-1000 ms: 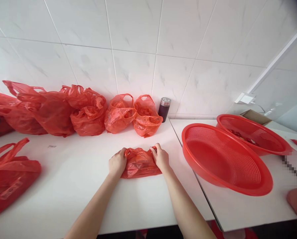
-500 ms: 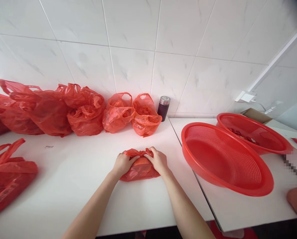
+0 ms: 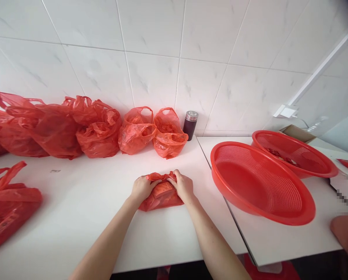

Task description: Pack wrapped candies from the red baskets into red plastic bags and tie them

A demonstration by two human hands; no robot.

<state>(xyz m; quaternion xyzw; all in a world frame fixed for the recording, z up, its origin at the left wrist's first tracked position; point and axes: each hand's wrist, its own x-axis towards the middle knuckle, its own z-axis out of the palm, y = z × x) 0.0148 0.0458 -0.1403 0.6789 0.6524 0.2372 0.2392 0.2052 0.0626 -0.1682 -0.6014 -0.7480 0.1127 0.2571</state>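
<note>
A small red plastic bag (image 3: 161, 195) lies on the white table (image 3: 98, 210) in front of me. My left hand (image 3: 142, 187) grips its left top edge, fingers curled into the plastic. My right hand (image 3: 183, 186) grips the right top edge the same way. Both hands meet over the bag's mouth and bunch it together. What is inside the bag is hidden.
Several filled red bags (image 3: 100, 128) line the tiled wall, with another red bag (image 3: 7, 202) at the left edge. A dark flask (image 3: 190, 125) stands by the wall. Two red mesh baskets (image 3: 261, 182) (image 3: 296, 153) sit on the right table. A cardboard box (image 3: 296, 133) is behind them.
My hands, first spread at the two ends of the small bag, have come together over its middle, gathering the top of the bag. The view has shifted slightly.
</note>
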